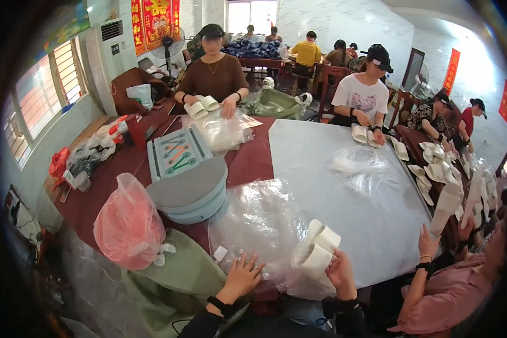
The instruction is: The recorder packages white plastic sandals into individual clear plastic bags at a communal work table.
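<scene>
My right hand grips a pair of cream-white slippers by their side, thumb and fingers closed on them. The slippers lie together above the near edge of the table, over some clear plastic. To their left, a stack of clear plastic bags is spread flat on the table. My left hand rests with fingers spread on the near left corner of that stack, holding nothing. Close to its fingertips is a small white tag-like piece.
A grey-blue plastic case and a pink plastic bag stand left. Green sacking hangs near my left forearm. Loose clear film lies on the grey tabletop. Co-workers handle slippers across the table and at right.
</scene>
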Demonstrator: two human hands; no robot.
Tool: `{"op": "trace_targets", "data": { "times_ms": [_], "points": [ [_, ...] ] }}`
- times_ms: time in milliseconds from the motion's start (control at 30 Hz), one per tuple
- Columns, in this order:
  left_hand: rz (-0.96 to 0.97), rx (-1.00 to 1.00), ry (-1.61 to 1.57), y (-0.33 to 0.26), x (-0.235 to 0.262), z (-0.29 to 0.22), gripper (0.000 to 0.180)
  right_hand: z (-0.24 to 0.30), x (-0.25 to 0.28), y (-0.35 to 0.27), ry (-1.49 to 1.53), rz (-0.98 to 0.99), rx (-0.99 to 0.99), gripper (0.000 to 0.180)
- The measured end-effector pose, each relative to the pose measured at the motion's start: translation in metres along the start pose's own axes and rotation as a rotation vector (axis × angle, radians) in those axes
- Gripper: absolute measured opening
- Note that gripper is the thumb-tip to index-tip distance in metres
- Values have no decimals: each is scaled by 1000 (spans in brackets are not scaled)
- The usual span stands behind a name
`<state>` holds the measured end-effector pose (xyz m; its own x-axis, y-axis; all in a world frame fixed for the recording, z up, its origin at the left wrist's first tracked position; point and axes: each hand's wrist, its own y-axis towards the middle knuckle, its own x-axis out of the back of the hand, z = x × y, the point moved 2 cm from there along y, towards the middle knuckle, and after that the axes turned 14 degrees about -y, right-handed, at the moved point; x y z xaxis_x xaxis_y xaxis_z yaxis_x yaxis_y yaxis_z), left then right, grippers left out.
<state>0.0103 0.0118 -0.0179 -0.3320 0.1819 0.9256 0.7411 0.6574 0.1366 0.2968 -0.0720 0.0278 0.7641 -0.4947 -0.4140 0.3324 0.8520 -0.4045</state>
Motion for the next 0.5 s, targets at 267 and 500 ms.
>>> {"op": "trace_targets", "data": {
  "times_ms": [267,500],
  "points": [
    [42,-21,-81,19,1,-8,72,8,-25,-71,39,215,-156,40],
    [-62,-10,-183,23,-13,11,71,-12,-25,-64,10,351,-278,42]
  ]
}}
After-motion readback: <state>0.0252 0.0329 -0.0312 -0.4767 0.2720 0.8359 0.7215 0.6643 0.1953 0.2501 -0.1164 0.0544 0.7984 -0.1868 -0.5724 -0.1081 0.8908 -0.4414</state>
